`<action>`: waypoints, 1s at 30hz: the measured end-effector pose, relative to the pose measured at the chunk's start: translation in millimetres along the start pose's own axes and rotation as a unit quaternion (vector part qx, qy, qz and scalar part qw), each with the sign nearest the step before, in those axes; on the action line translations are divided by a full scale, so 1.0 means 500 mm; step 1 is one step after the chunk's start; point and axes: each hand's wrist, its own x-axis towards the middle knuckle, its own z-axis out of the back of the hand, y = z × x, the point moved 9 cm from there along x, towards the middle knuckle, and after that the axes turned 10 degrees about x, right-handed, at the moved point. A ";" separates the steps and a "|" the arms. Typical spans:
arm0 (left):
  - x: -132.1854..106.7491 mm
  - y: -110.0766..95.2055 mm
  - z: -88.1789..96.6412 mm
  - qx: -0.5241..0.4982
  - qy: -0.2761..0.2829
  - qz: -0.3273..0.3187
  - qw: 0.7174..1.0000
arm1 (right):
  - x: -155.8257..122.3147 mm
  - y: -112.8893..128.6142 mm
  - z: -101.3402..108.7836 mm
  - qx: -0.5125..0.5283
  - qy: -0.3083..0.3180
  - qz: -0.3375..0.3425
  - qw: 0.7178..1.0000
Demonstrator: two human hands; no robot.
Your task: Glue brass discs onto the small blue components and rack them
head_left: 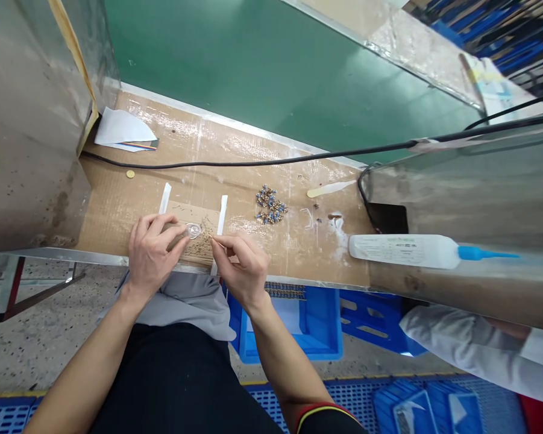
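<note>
In the head view, a tan cardboard pad (211, 214) lies on the bench between two strips of white tape (165, 198), with tiny brown bits (200, 245) scattered over it. The left hand (150, 256) rests at the pad's left side, thumb and fingers closing narrowly on a small, clear, round piece (193, 229) that sits over the middle of the pad. The right hand (244, 265) is at the pad's right side, its thumb and forefinger brought together; any bit between them is too small to tell.

Right of the pad, well apart from it, lies a loose cluster of small blue and brown metallic-looking parts (271, 206). Farther right of the pad are a slim white stick with a yellowish end (329, 188) and a white plastic bottle with a blue pointed nozzle (404, 251), lying on its side. Beyond the pad runs a black cable (253, 163). Below and right of the pad stands an open blue plastic crate (337, 328).
</note>
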 end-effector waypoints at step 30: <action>0.000 0.000 0.002 -0.010 0.006 -0.005 1.000 | -0.001 -0.031 -0.011 0.125 -0.060 -0.112 0.984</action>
